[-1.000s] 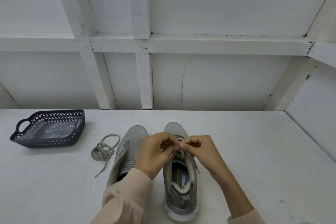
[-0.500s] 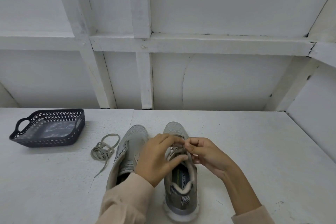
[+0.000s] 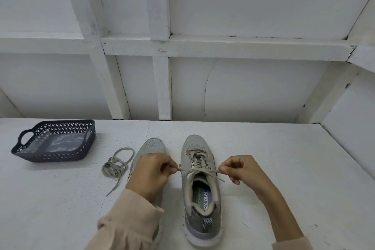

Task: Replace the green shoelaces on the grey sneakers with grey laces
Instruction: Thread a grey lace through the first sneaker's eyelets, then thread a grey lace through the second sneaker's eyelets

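Basket (image 3: 30,156) at left rear of bench (image 3: 284,168). Loose lace (image 3: 117,165) coiled beside left shoe (image 3: 152,145), apparently unlaced, largely hidden. Left hand (image 3: 151,172) pinches one end of right shoe's (image 3: 199,219) threaded lace (image 3: 197,171), right hand (image 3: 241,170) the other; knot outstanding.

Laced sneaker (image 3: 194,144) sits on table (image 3: 284,168), toe pointing away. Other sneaker (image 3: 152,145) just left of it, partly under left hand (image 3: 151,174). Loose lace (image 3: 116,165) further left of it. Basket (image 3: 50,156) farthest left and behind. Right hand (image 3: 240,170) just right of it. Threaded lace (image 3: 199,170) stretches across it, one end pinched in each hand.
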`<action>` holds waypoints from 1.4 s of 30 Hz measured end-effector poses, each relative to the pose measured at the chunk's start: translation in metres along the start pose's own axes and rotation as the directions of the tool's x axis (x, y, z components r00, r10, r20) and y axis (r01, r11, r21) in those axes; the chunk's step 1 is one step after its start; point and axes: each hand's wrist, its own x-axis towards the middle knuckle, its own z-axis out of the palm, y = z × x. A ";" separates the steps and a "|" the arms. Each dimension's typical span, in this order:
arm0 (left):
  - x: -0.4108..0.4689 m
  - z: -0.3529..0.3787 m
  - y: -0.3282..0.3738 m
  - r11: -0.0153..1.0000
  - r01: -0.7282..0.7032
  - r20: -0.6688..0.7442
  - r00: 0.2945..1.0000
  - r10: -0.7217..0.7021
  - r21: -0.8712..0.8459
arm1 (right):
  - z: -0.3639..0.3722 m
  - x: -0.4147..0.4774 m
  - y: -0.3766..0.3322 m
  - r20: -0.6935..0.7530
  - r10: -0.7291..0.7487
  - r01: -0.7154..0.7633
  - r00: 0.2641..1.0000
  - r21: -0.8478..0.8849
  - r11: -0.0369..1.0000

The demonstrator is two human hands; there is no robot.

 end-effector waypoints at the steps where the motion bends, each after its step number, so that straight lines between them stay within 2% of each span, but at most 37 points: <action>1: 0.000 0.000 -0.002 1.000 -0.009 0.010 1.000 0.009 -0.019 | 0.002 0.000 -0.001 -0.020 -0.017 0.017 1.000 -0.020 1.000; 5: -0.004 -0.017 -0.004 0.985 0.009 0.064 0.998 0.002 -0.173 | 0.008 0.000 -0.010 -0.048 -0.096 0.086 0.994 -0.169 0.982; 7: -0.007 -0.028 -0.007 0.951 0.068 0.022 0.998 -0.064 -0.300 | 0.014 -0.003 -0.016 -0.067 -0.145 0.130 0.987 -0.189 0.973; 12: -0.017 -0.056 -0.023 0.730 0.205 -0.083 0.938 -0.337 -0.651 | 0.041 -0.012 -0.041 -0.046 -0.246 0.239 0.968 -0.118 0.964; 14: -0.024 -0.066 -0.033 0.646 0.240 -0.103 0.889 -0.446 -0.725 | 0.057 -0.014 -0.049 0.015 -0.272 0.272 0.962 -0.124 0.954; 15: -0.027 -0.070 -0.041 0.635 0.259 -0.113 0.868 -0.483 -0.727 | 0.067 -0.015 -0.052 0.047 -0.271 0.275 0.961 -0.127 0.953; 18: -0.038 -0.069 -0.076 0.728 0.360 -0.169 0.823 -0.543 -0.584 | 0.094 -0.017 -0.055 0.133 -0.266 0.283 0.955 -0.132 0.950; 21: -0.047 -0.056 -0.111 0.810 0.510 -0.210 0.791 -0.574 -0.291 | 0.113 -0.018 -0.055 0.163 -0.281 0.307 0.946 -0.165 0.937; 23: -0.052 -0.042 -0.129 0.827 0.561 -0.139 0.817 -0.560 -0.033 | 0.123 -0.018 -0.055 0.171 -0.280 0.307 0.945 -0.162 0.938; 25: -0.054 -0.028 -0.142 0.823 0.539 -0.111 0.842 -0.527 0.177 | 0.132 -0.017 -0.056 0.170 -0.275 0.304 0.946 -0.170 0.937; 26: -0.053 -0.024 -0.145 0.826 0.518 -0.136 0.856 -0.499 0.225 | 0.135 -0.016 -0.058 0.166 -0.271 0.300 0.948 -0.184 0.936; 31: -0.047 -0.045 -0.147 0.817 0.503 -0.179 0.864 -0.470 0.281 | 0.146 -0.007 -0.075 0.098 -0.267 0.282 0.959 -0.213 0.935; 33: -0.040 -0.068 -0.137 0.859 0.445 -0.253 0.887 -0.386 0.251 | 0.151 0.002 -0.089 0.063 -0.287 0.294 0.956 -0.216 0.931; 35: -0.027 -0.096 -0.117 0.948 0.273 -0.327 0.922 -0.209 0.164 | 0.159 0.012 -0.107 0.050 -0.301 0.305 0.952 -0.216 0.928; 37: -0.011 -0.127 -0.092 0.993 0.078 -0.267 0.958 -0.101 -0.093 | 0.174 0.025 -0.127 0.079 -0.316 0.326 0.945 -0.219 0.920; 39: 0.003 -0.153 -0.067 0.930 -0.034 -0.201 0.979 -0.043 -0.365 | 0.193 0.038 -0.145 0.198 -0.324 0.357 0.925 -0.161 0.920; 42: 0.016 -0.179 -0.044 0.835 -0.133 -0.255 0.967 -0.009 -0.533 | 0.213 0.052 -0.163 0.370 -0.311 0.324 0.875 0.027 0.946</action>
